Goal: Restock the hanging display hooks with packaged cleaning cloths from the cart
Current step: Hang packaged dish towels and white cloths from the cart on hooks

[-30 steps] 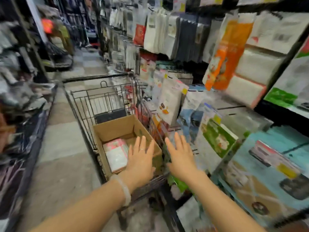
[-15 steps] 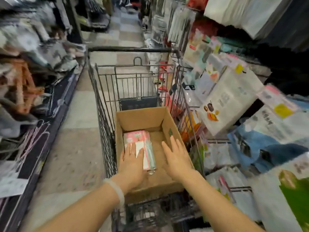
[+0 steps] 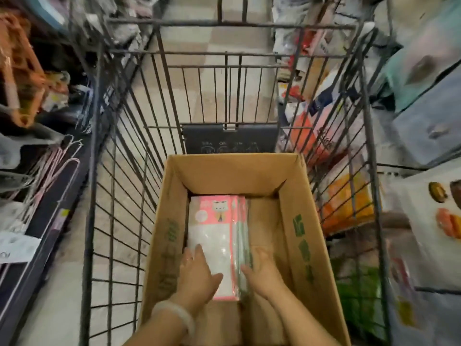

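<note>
A stack of packaged cleaning cloths [image 3: 214, 236], pink and white with a cartoon figure on top, lies at the left of an open cardboard box [image 3: 308, 221]. The box stands in a wire cart [image 3: 224, 23]. My left hand [image 3: 197, 278] rests on the near left part of the stack, fingers along its left edge and thumb across the top. Beside the near right edge of the stack is my right hand [image 3: 264, 273], thumb touching the packs and fingers straight, pointing down into the box. Hanging packaged goods [image 3: 434, 221] fill the display to the right of the cart.
Blurred shelves with hangers and grey goods [image 3: 30, 146] line the left of the aisle. The tiled floor [image 3: 212, 78] runs ahead past the cart. The cart's right side stands close against the display. A dark panel [image 3: 229, 139] sits at the cart's far end.
My view dropped from the display down into the cart. Both hands moved from above the box's near edge down inside it, onto the two sides of the stack of packs.
</note>
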{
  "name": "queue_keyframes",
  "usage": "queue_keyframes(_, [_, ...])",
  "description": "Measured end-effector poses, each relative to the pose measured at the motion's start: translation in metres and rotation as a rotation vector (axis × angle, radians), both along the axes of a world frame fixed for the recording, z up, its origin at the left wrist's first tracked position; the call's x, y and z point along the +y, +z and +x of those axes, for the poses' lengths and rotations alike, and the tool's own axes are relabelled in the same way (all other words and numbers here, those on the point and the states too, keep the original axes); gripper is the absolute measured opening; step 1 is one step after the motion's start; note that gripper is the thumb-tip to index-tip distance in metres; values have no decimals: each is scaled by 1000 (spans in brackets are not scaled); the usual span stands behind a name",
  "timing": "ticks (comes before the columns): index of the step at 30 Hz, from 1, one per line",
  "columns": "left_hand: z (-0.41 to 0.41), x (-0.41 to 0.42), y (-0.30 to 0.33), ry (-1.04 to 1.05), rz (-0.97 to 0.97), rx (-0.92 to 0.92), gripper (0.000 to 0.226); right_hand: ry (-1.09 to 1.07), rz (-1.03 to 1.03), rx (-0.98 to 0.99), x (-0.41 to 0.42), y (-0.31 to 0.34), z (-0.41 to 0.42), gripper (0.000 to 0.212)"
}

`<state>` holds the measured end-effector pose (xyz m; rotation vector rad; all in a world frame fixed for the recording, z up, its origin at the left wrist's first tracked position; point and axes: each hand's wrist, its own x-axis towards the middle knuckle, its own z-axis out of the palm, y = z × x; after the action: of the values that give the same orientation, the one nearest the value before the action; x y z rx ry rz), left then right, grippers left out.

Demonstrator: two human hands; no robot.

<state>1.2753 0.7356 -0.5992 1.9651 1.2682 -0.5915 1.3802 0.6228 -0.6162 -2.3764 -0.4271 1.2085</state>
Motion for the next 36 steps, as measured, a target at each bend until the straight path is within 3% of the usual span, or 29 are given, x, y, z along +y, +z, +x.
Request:
queue_keyframes(5, [13, 17, -61, 374, -159, -77, 107, -222, 10, 133, 12, -56, 15, 57])
queue_keyframes(10, [22, 14, -87, 427, -152, 19, 119, -318, 110, 281, 18, -73, 15, 38])
queue_keyframes(15, [37, 1, -97, 383, -151, 61, 106, -402, 83, 328, 9, -81, 11, 31])
queue_keyframes(22, [36, 8, -100, 645, -216, -72, 89, -444, 21, 335, 10, -86, 13, 37])
queue_keyframes(28, [12, 2, -74, 807, -500, -188, 46, -495, 51, 331, -7, -61, -7, 27])
queue_keyframes(34, [0, -8, -17, 815, -690, -398, 58, -512, 102, 348, -27, 0, -11, 40])
queue_keyframes(36, [-3, -4, 9, 737, -723, -512, 51, -523, 167, 285, -34, 31, -14, 39])
